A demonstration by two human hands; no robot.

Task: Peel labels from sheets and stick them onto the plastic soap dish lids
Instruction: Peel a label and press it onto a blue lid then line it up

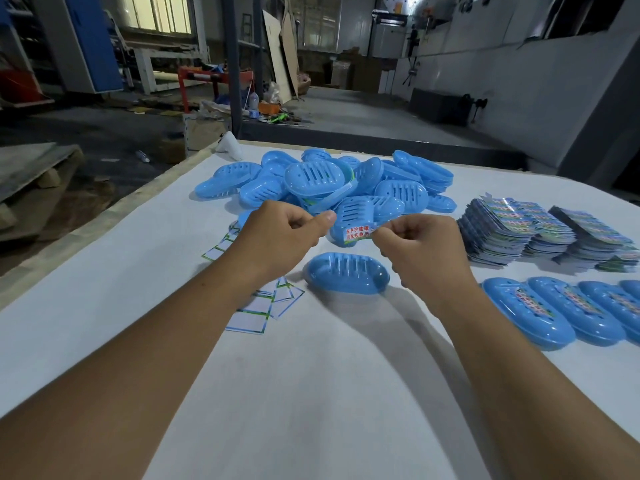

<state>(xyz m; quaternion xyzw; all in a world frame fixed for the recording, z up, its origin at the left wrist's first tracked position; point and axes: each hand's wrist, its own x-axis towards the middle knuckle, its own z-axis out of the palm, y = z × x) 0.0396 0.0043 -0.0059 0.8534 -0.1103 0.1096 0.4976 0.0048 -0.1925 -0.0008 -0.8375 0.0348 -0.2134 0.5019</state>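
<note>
Peeling a label above one blue lid

Right hand (420,249) pinches the label (358,233); left hand (277,237) curled, thumb to forefinger, contents unclear; soap dish lid (346,273) mid-table (311,393).

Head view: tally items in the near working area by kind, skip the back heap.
Unlabelled blue lid in front of hands: 1
Labelled lids in right row: 4 visible, last cut off by the frame edge
Label held between hands: 1
Label sheet stacks: 2
Total: 8

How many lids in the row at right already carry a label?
4 labelled lids: nearest, second, third, and a fourth cut by the frame edge; more may lie beyond it.
</note>
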